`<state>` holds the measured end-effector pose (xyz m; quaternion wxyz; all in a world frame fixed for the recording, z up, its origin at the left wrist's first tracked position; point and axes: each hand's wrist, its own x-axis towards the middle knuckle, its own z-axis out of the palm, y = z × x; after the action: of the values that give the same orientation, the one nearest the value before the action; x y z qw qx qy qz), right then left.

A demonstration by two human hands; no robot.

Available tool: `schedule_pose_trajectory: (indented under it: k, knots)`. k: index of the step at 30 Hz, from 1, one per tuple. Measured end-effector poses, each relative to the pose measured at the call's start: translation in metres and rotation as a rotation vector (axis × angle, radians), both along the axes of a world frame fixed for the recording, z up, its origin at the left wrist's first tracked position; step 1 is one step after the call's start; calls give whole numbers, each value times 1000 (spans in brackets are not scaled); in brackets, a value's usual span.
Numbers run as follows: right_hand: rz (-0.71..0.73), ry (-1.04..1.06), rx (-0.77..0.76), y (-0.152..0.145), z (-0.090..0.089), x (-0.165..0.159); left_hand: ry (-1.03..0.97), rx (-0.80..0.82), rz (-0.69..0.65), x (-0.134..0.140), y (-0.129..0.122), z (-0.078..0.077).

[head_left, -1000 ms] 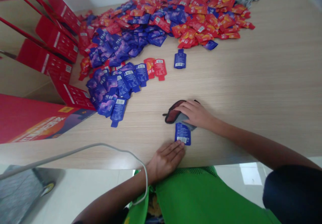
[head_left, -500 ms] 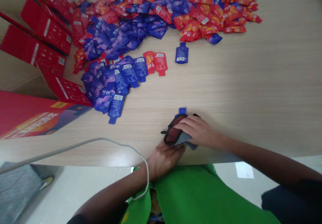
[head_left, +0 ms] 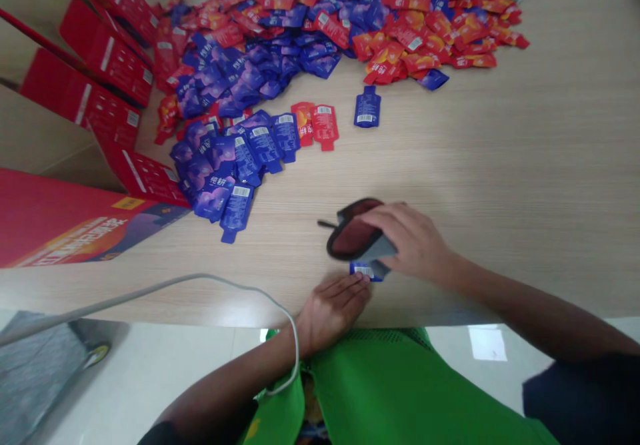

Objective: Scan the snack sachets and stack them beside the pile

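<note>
Flat on the table near its front edge lies a blue sachet (head_left: 361,269), its barcode end showing and the rest hidden. The fingertips of my left hand (head_left: 334,308) press on its near edge, fingers stretched out and side by side. Above it, my right hand (head_left: 413,240) grips a soft folded pad (head_left: 353,237) with a dark red face, grey cloth and black trim. A small dark tab sticks out at the pad's left. The thumb of my right hand is hidden.
A heap of red-orange sachets (head_left: 390,62) and blue sachets (head_left: 243,65) spreads along the back. A single blue sachet (head_left: 367,108) lies apart. Red boxes (head_left: 85,95) stand at left, beside a larger printed box (head_left: 65,228). A grey cable (head_left: 200,276) crosses in front.
My right hand has lifted the pad up and away from my left hand, uncovering the barcode end of the blue sachet. My left hand stays in nearly the same place.
</note>
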<state>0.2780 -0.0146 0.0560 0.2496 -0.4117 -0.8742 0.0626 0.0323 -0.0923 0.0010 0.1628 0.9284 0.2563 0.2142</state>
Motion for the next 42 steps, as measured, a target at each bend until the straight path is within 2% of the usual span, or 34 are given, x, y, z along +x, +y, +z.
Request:
schedule_pose_trajectory:
  k: [2, 4, 7, 10, 13, 16, 18, 21, 23, 25, 28, 31, 33, 35, 38, 40, 42]
  knots:
    - [117, -109, -115, -26, -13, -10, 28, -36, 9, 0, 0, 0]
    - [153, -127, -158, -33, -30, -15, 36, -50, 1, 0, 0, 1]
    - [54, -133, -161, -2, -48, -10, 4, -1, -21, 0, 0, 1]
    - [-56, -197, -117, 48, -44, 3, -16, 27, -14, 0, 0, -1]
    - [-172, -163, -51, 74, -19, 13, -27, 25, 6, 0, -1, -2]
    - [-223, 34, 20, 50, 7, 10, -35, 31, 16, 1, -1, -1]
    - [-119, 82, 0, 16, 13, 2, -22, 25, 16, 2, 0, -1]
    - [98, -66, -133, -31, -2, -13, 23, -13, 38, 2, 0, 0]
    - [144, -111, -194, -40, -21, -19, 30, -34, 35, 2, 0, 0]
    - [96, -119, -208, -27, -38, -19, 11, -30, 9, 1, 0, 1]
    - [-55, -157, -177, 19, -48, -11, -10, -12, -1, 0, 0, 1]
    - [-139, -224, -122, 65, -37, -1, -19, -12, 16, 0, -1, -1]
    - [-195, -183, -66, 78, -20, 4, -21, -2, 22, 0, -1, -2]
    - [-239, -64, -24, 68, -3, 5, -17, 5, 22, 1, 0, -2]
    - [-169, 31, -49, 21, 11, -2, 1, 4, 10, 2, 2, 2]
    - [-41, -34, -132, -15, 6, -10, 31, -16, 11, 2, 3, 4]
    - [69, -101, -210, -39, -9, -16, 62, -44, 12, 1, 3, 5]
